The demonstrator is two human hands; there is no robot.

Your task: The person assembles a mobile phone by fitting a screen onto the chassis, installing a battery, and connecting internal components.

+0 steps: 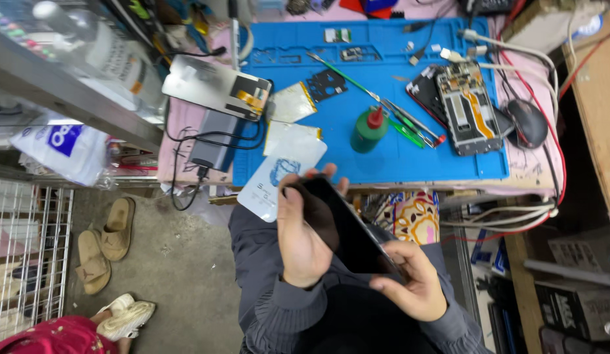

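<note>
Over the person's lap, just below the near edge of the blue work mat (383,164), a black phone screen panel (341,226) is held tilted between both hands. Left hand (303,239) wraps its upper end, with the palm against the panel's left edge and the fingertips (328,172) curling over the top, while the right hand (410,278) pinches the lower end, thumb on the glass and fingers underneath. Beyond, on the mat, stand a green bottle with a red cap (368,130) and an opened phone frame (465,108).
</note>
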